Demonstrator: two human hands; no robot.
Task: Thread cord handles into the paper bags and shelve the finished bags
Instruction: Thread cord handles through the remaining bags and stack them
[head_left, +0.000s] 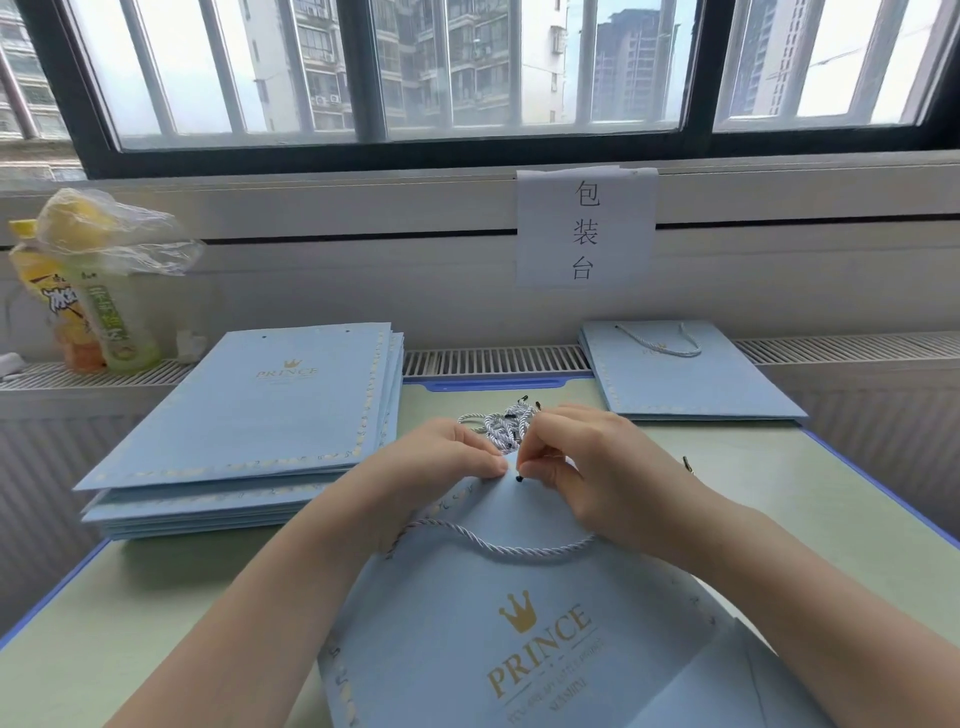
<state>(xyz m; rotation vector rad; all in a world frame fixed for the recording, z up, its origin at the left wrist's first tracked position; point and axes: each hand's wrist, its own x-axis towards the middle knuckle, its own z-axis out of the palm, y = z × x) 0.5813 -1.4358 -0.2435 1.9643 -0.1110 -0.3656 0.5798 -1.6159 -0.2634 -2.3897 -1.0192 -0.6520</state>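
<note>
A light blue paper bag with a gold crown and "PRINCE" print lies tilted on the green table in front of me. A white twisted cord handle loops across its front. My left hand pinches the bag's top edge. My right hand pinches the cord's black tip at the bag's upper edge. Behind my hands lies a bundle of loose cords with black tips.
A stack of flat bags without handles sits at the left. A bag with a cord handle lies at the back right. Drink bottles under a plastic bag stand on the radiator ledge at far left. A paper sign hangs below the window.
</note>
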